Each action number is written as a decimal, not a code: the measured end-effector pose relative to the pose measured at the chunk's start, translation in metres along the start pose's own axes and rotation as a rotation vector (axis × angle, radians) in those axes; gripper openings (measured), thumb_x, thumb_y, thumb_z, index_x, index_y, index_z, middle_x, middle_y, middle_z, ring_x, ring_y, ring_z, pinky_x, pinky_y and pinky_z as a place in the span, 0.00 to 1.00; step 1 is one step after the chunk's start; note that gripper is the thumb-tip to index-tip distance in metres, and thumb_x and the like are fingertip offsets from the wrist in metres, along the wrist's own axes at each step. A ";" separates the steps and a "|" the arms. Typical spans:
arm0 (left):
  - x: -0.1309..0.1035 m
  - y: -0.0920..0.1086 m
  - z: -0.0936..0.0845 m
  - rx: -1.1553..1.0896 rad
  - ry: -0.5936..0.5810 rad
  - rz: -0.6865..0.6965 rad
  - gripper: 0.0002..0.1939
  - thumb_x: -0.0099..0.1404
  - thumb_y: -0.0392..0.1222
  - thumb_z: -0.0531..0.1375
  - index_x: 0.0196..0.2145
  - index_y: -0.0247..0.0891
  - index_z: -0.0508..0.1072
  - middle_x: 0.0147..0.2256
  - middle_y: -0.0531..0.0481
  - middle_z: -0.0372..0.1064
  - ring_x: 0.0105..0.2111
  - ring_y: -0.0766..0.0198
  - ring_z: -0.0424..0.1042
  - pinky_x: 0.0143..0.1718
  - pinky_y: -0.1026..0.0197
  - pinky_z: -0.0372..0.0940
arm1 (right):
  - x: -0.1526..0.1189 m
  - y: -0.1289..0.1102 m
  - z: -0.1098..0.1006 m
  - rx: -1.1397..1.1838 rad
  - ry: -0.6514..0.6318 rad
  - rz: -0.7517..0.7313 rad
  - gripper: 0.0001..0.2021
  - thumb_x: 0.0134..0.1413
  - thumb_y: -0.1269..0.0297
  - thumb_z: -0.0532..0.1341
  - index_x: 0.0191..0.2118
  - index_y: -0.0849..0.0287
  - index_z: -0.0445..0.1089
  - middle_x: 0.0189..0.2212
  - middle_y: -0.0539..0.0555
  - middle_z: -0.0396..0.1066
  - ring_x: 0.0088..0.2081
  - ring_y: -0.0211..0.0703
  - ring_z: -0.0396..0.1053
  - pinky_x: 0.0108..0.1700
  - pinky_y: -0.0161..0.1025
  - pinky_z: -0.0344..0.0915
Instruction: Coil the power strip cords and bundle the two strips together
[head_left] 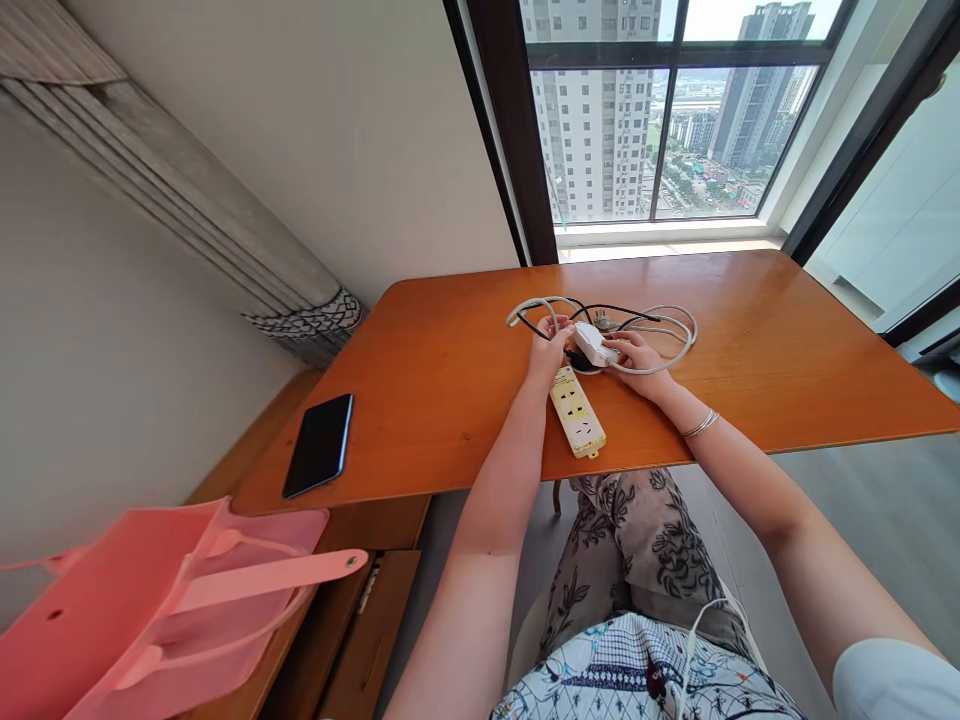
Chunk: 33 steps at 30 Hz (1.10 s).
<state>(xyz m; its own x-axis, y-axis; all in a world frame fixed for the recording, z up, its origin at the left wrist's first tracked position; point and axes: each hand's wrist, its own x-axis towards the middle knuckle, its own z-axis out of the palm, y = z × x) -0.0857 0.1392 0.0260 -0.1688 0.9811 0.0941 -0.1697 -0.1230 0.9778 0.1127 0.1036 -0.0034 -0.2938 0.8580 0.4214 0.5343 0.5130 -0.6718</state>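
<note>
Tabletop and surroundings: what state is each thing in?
White adapter, held between left hand and right hand.
Power strip, lying flat, visible sockets unfilled.
Cables, loosely looped.
Phone, lying flat, screen dark.
Pink bag, strap end loose.
Curtain, gathered.
Window, uncovered.

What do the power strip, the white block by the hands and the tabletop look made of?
Power strip: probably hard plastic, cream with yellow, judging by its moulded-looking socket face.
White block: likely plastic too, from its smooth, even white casing.
Tabletop: orange-brown, looks like varnished wood, given its colour and soft sheen; solid or veneer, I can't tell.
</note>
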 end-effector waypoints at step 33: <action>0.008 -0.007 -0.001 0.087 0.122 0.023 0.14 0.55 0.33 0.63 0.41 0.39 0.70 0.45 0.46 0.72 0.47 0.59 0.73 0.55 0.56 0.66 | 0.024 0.045 -0.048 1.085 0.871 0.468 0.10 0.48 0.69 0.64 0.37 0.52 0.66 0.35 0.45 0.73 0.36 0.31 0.75 0.44 0.31 0.73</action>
<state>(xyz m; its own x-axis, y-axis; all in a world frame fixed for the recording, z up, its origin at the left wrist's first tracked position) -0.0870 0.1477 0.0197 -0.2892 0.9522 0.0980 -0.0810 -0.1263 0.9887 0.1681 0.1457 0.0058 0.5056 0.8627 0.0029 -0.5163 0.3053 -0.8002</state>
